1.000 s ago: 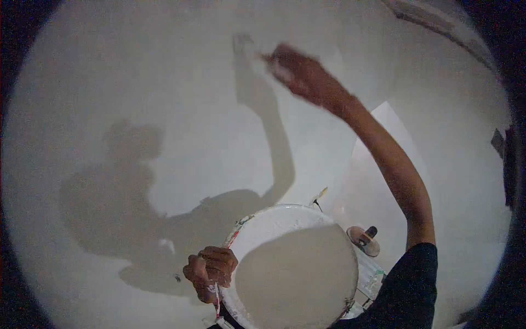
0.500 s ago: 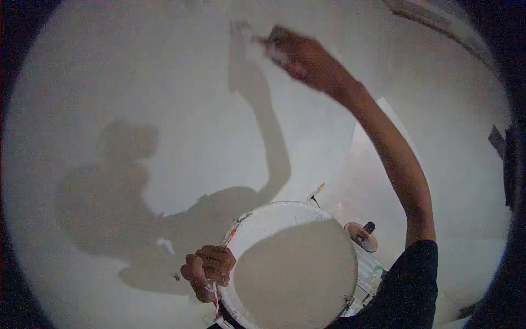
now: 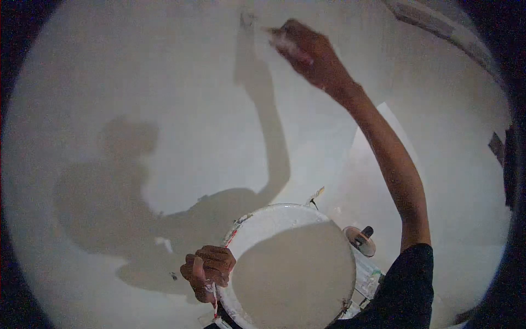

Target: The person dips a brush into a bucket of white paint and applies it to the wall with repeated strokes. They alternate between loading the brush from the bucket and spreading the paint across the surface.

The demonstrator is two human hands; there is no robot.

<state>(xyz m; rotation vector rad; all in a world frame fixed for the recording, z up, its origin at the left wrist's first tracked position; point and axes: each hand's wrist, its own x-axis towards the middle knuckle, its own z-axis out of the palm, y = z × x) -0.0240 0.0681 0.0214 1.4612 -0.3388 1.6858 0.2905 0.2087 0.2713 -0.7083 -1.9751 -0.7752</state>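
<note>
My right hand [image 3: 304, 52], raised high at the top, is closed around the thin handle of a paintbrush [image 3: 247, 20]. The brush head is blurred against the pale wall [image 3: 192, 109], so its exact shape is hard to make out. Low in the view, my left hand [image 3: 209, 271] is closed at the left rim of a round white bucket [image 3: 293, 268], gripping its cord-like red-and-white handle [image 3: 215, 301]. A pale, paint-like surface shows within the bucket, partly in shadow. White smears mark the fingers of my right hand.
A round disc with a dark knob [image 3: 360, 240] sits right of the bucket, above a pale paint-spotted object [image 3: 370, 277]. A small yellowish-tipped item [image 3: 316, 196] sticks up behind the rim. A dark-edged strip [image 3: 438, 30] runs along the upper right.
My right hand and the paintbrush have shifted slightly up and to the right along the wall. My left hand and the bucket have hardly moved.
</note>
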